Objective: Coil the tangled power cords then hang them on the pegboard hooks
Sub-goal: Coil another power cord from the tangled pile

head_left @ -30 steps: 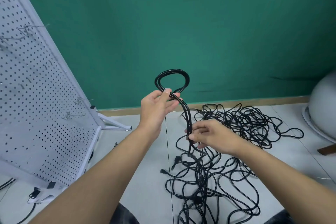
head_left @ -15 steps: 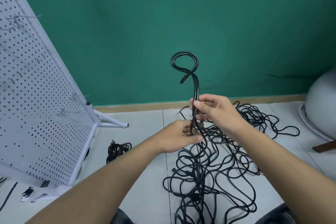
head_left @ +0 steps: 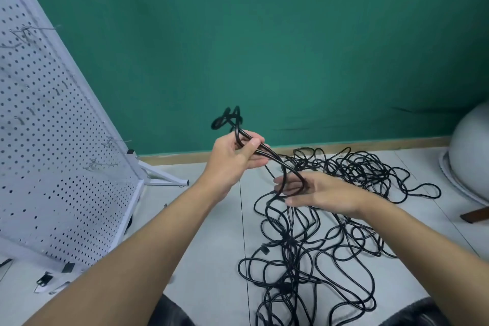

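Note:
A tangle of black power cords [head_left: 330,222] lies spread over the grey floor in front of me. My left hand [head_left: 235,157] grips a doubled length of black cord [head_left: 267,155], and a small blurred loop [head_left: 227,119] sticks out above its fingers. The same cord curves down over my right hand [head_left: 317,193], which is held flat with straight fingers beneath the bend. A white pegboard [head_left: 53,140] leans at the left, with thin metal hooks [head_left: 104,164] on its face.
The pegboard's white foot [head_left: 164,178] juts onto the floor toward the cords. A grey rounded object [head_left: 468,156] sits at the right edge. Small black clips [head_left: 45,279] lie by the pegboard's base. A green wall [head_left: 264,47] stands behind.
My left hand has risen from below my right and now grips the doubled cord near the loop. My right hand let go, dropped lower and opened under the cord. The loop tilted down to the left.

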